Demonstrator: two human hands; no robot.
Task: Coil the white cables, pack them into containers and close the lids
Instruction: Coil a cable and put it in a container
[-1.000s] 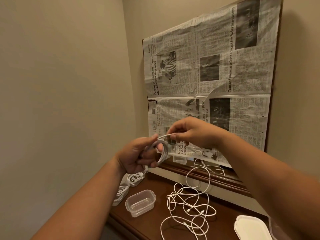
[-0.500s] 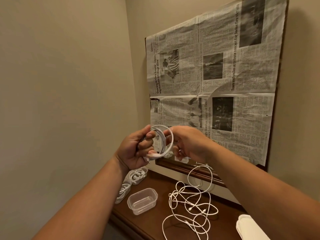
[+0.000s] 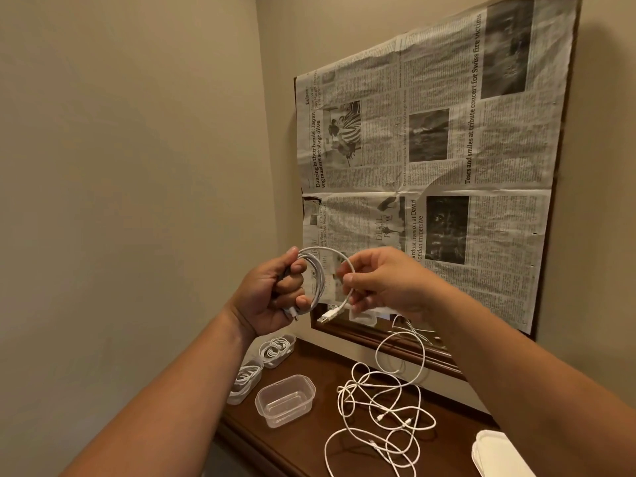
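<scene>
Drawn slightly rightward since the earlier frame, the right hand point(image 3: 382, 280) pinched the white cable point(image 3: 318, 275) by its thin tail, the metal plug dangling between both hands. The left hand point(image 3: 272, 294) curled tightly round the ring-shaped coil, held up above the glossy wooden table point(image 3: 275, 449) and a clear, rounded-rectangular plastic container point(image 3: 285, 399).
</scene>
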